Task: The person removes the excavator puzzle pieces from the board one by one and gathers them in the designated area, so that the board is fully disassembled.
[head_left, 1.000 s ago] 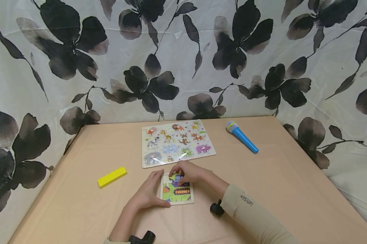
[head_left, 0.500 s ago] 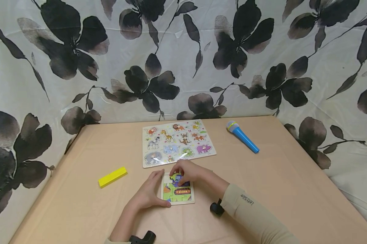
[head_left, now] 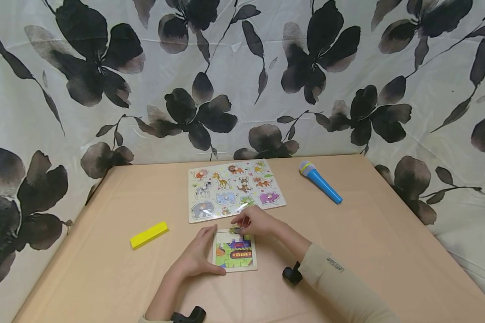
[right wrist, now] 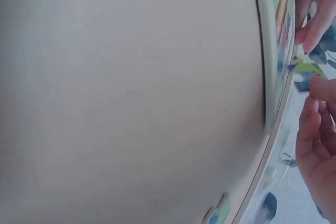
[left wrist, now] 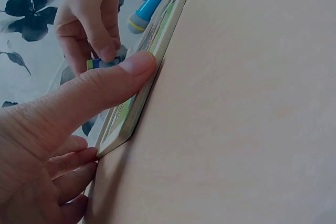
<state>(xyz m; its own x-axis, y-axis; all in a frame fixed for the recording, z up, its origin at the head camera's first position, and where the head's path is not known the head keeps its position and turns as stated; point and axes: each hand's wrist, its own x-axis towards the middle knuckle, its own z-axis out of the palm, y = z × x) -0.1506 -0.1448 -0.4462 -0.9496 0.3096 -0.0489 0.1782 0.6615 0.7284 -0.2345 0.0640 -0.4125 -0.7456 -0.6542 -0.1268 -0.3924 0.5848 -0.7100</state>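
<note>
A small wooden-framed jigsaw puzzle (head_left: 233, 254), with a purple and orange vehicle picture, lies near the table's middle. My left hand (head_left: 198, 254) holds its left side, thumb at the near edge and fingers near the far left corner. Just above its far edge, my right hand (head_left: 257, 221) pinches a green and blue puzzle piece (right wrist: 308, 72) between thumb and fingers. The left wrist view also shows this puzzle piece (left wrist: 100, 63) at the right fingertips. Below the piece, the top of the frame shows a pale gap. Another loose puzzle piece (right wrist: 218, 211) is partly visible in the right wrist view.
An animal puzzle board (head_left: 235, 190) lies just beyond the small puzzle. A blue toy microphone (head_left: 320, 182) is at the back right, a yellow block (head_left: 149, 235) to the left. Floral cloth (head_left: 262, 80) hangs behind the table (head_left: 105, 278).
My right hand has lifted the puzzle piece out of the small jigsaw's top and moved slightly away and to the right. My left hand has kept its place.
</note>
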